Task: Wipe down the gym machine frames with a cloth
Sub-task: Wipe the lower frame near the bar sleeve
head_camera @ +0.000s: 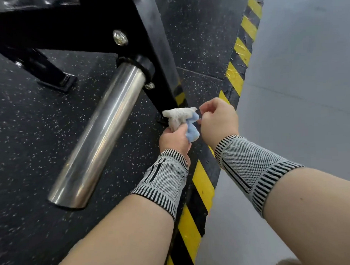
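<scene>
Gripping a bunched cloth (180, 120), the left hand (174, 140) has its fingers closed around the lower part, so that a grey-white end sticks up and a pale blue fold hangs out to the right. The right hand (218, 121) is just beside it, fingers curled, with thumb and fingertip pinching the top right corner of the cloth. Both wrists wear grey knitted bands with black stripes. The cloth sits low, near the foot of the black machine frame (147, 34), close to where the slanted post meets the speckled rubber floor (30, 117); whether it touches the post I cannot tell. A shiny steel peg (98, 133) juts from the frame toward the camera, left of the hands. Yellow-and-black tape (203, 183) edges the mat beside a grey floor.
</scene>
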{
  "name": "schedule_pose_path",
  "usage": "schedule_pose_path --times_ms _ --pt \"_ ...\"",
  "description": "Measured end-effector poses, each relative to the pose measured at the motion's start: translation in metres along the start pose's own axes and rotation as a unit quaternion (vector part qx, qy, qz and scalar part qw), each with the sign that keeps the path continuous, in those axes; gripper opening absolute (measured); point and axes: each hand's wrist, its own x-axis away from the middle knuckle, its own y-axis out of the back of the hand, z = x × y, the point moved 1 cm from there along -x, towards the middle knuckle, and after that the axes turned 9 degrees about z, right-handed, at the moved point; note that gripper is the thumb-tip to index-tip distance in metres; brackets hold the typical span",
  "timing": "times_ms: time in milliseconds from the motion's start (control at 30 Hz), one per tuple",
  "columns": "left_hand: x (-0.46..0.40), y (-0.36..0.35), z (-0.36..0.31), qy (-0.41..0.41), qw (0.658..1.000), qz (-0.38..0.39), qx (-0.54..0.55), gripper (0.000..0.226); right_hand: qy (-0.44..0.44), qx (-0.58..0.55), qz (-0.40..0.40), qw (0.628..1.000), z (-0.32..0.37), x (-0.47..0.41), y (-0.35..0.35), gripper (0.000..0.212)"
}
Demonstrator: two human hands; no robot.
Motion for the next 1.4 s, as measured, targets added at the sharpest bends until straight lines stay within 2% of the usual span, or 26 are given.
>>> schedule_pose_path --times_ms 100,233,267,367,467,600,700,833,1033,1233,1400 --pt "0.046 0.002 -0.016 0.010 1.000 -0.007 -0.028 0.020 -0.050 -0.112 0.008 0.992 0.009 0.038 0.006 0.031" --pt "0.123 0.008 -0.049 0.019 0.994 0.002 -0.105 0.006 -0.107 -0.207 0.030 0.972 0.031 0.106 0.025 0.036" --pt "0.143 0.010 -0.057 0.025 0.993 -0.001 -0.116 0.005 -0.114 -0.209 0.044 0.970 0.038 0.123 0.032 0.036" --pt "0.199 0.009 -0.072 0.063 0.991 -0.021 -0.117 0.028 -0.113 -0.204 0.070 0.970 0.064 0.167 0.064 0.036" --pt "0.260 -0.008 -0.085 0.081 0.989 -0.025 -0.125 0.037 -0.102 -0.178 0.103 0.973 0.092 0.206 0.111 0.032" --pt "0.346 -0.047 -0.112 0.081 0.984 -0.007 -0.158 0.037 -0.086 -0.162 0.115 0.976 0.129 0.256 0.184 0.029" --pt "0.410 -0.078 -0.144 0.069 0.977 0.022 -0.200 0.027 -0.078 -0.162 0.113 0.977 0.166 0.287 0.236 0.028" --pt "0.486 -0.107 -0.200 0.047 0.969 0.043 -0.237 0.013 -0.030 -0.112 0.134 0.984 0.229 0.322 0.291 0.024" --pt "0.570 -0.114 -0.287 -0.003 0.967 0.048 -0.252 0.022 0.049 -0.039 0.149 0.987 0.336 0.367 0.330 0.023" --pt "0.632 -0.091 -0.375 -0.090 0.958 0.018 -0.271 0.029 0.154 0.019 0.165 0.974 0.446 0.406 0.335 0.025" --pt "0.667 -0.055 -0.435 -0.149 0.961 -0.015 -0.233 0.039 0.229 0.047 0.184 0.955 0.521 0.434 0.315 0.025"
